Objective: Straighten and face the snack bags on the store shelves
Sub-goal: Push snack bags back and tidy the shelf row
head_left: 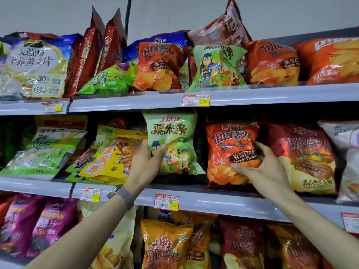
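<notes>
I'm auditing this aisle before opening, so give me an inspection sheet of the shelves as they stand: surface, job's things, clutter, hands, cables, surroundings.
Surface: grey middle shelf, price tags on its front edge.
Job's things: green bag upright, front out; orange tomato bag beside it, front out.
Clutter: yellow bag lies tilted on the same shelf; on the top shelf a pale red bag lies across others.
Grippers: left hand grips the green bag; right hand grips the orange tomato bag, thumb on its front.
Cables: nothing seen.
Surroundings: grey wall; dark pole behind the top shelf; more bags on the shelf below.
</notes>
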The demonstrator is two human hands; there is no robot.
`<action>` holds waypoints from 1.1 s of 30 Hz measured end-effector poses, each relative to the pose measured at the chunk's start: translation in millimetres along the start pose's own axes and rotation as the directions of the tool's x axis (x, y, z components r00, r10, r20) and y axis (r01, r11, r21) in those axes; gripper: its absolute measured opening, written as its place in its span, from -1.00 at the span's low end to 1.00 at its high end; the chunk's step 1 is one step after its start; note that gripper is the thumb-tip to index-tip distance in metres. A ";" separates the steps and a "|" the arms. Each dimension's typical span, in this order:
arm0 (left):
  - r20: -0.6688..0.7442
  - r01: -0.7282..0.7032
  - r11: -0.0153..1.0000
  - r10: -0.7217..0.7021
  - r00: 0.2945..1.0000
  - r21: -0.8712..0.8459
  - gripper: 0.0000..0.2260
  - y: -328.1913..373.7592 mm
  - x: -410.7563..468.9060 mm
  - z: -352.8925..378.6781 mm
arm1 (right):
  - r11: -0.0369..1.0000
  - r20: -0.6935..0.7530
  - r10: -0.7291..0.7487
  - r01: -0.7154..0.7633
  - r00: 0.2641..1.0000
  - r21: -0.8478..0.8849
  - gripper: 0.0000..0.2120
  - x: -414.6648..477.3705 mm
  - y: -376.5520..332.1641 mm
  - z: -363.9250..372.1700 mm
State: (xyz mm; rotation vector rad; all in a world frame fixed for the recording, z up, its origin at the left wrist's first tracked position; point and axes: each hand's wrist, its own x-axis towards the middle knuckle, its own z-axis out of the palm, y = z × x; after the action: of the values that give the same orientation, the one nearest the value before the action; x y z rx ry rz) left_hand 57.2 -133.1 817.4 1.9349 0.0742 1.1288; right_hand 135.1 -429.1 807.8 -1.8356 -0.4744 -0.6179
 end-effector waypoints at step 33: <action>-0.156 0.123 0.992 -0.120 0.980 0.009 -0.83 20.6 -103.5 -126.3 | 0.994 0.306 -0.097 0.078 0.947 0.074 0.05 -13.9 -50.3 144.5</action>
State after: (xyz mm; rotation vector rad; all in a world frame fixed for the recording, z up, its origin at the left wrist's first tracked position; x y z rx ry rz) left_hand -103.1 -109.4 788.2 1.8298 0.2845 1.1979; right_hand 121.3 -276.5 796.4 -1.8677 -0.7787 -0.3693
